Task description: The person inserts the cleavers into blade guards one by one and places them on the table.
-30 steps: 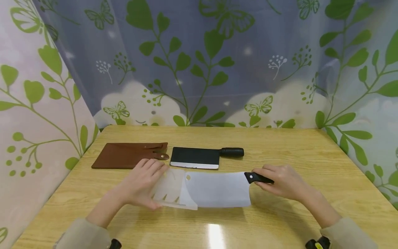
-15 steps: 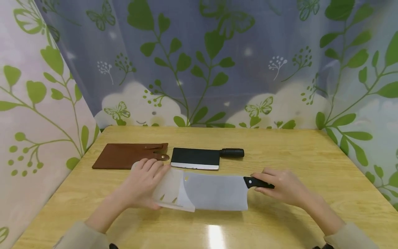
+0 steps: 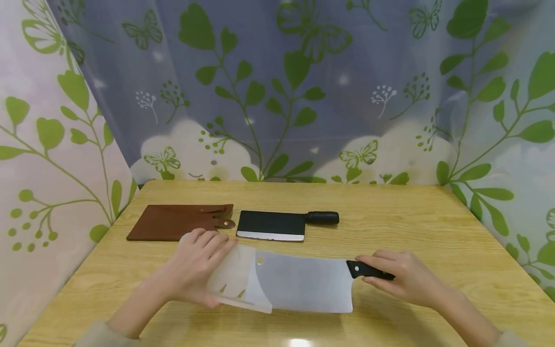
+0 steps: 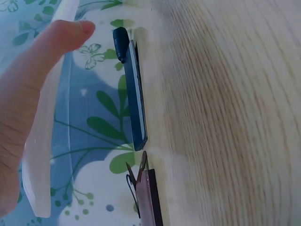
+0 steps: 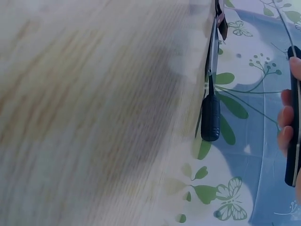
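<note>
My left hand (image 3: 195, 270) grips a translucent white plastic blade cover (image 3: 234, 274), thumb below and fingers over the top. In my right hand (image 3: 403, 277) is the black handle (image 3: 368, 271) of a cleaver with a broad silver blade (image 3: 308, 282). The blade's far end, with a small hole near its upper corner, sits partly inside the cover's mouth. Both are held above the table. The left wrist view shows the cover (image 4: 37, 179) edge-on behind the thumb; the right wrist view shows fingers (image 5: 285, 117) curled round the handle.
Behind the hands, a second cleaver (image 3: 270, 224) with a dark blade and black handle lies on the wooden table (image 3: 390, 217). A brown leather sheath (image 3: 173, 222) with a snap strap lies left of it. A leaf-patterned curtain (image 3: 277, 120) hangs at the back.
The right hand and cleaver have dropped lower in the head view, and the hand has shifted slightly right. The left hand still holds the cover, also a little lower. The view has tilted slightly.
</note>
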The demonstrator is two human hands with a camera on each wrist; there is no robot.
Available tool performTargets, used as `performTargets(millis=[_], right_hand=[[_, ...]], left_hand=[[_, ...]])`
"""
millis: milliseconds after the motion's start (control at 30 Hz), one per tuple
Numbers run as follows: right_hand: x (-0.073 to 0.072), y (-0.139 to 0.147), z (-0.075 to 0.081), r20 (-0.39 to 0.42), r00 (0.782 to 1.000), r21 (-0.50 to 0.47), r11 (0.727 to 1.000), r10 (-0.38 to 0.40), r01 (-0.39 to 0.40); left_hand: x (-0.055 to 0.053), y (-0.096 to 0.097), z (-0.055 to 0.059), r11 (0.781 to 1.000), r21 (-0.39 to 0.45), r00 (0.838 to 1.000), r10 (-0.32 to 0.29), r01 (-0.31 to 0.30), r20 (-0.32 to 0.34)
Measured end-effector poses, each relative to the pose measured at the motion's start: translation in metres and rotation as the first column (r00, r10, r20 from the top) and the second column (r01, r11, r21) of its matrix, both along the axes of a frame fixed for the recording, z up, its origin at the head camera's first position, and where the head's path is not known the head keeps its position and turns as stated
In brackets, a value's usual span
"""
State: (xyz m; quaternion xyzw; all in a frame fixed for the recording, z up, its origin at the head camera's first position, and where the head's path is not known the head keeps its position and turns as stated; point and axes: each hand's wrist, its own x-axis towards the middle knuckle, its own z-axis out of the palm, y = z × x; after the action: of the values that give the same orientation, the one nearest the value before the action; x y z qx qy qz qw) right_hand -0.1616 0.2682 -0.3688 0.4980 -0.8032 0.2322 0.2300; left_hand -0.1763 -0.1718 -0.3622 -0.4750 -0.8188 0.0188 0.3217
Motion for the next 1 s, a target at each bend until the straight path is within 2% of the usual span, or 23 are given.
performTargets(millis=[100, 233, 367, 567, 800, 1000], right_hand=[[0.003, -0.001, 0.000, -0.001, 1.000, -0.017, 0.999, 0.031, -0.031], [0.005, -0.005, 0.001, -0.041, 0.998, 0.009, 0.999, 0.043, -0.043], [0.005, -0.008, -0.001, -0.096, 0.995, 0.037, 0.999, 0.030, -0.027], [0.006, -0.009, -0.006, -0.123, 0.992, 0.026, 0.999, -0.018, 0.021], [0.004, -0.013, -0.010, -0.079, 0.994, -0.016, 0.997, -0.078, 0.077], [0.002, -0.016, -0.010, -0.076, 0.993, -0.019, 0.996, -0.092, 0.091]], left_hand=[[0.003, 0.000, 0.000, 1.000, 0.013, 1.000, -0.023, 0.023, 0.001], [0.007, 0.005, -0.001, 0.997, -0.049, 0.998, -0.063, 0.064, 0.016], [0.009, 0.010, -0.004, 0.992, -0.105, 0.997, -0.069, 0.072, 0.035], [0.005, 0.012, -0.003, 0.992, -0.104, 0.997, -0.069, 0.071, 0.018], [-0.003, 0.010, 0.002, 0.999, -0.027, 0.999, -0.045, 0.045, 0.012], [-0.004, 0.008, 0.003, 0.999, -0.035, 1.000, -0.031, 0.031, 0.004]])
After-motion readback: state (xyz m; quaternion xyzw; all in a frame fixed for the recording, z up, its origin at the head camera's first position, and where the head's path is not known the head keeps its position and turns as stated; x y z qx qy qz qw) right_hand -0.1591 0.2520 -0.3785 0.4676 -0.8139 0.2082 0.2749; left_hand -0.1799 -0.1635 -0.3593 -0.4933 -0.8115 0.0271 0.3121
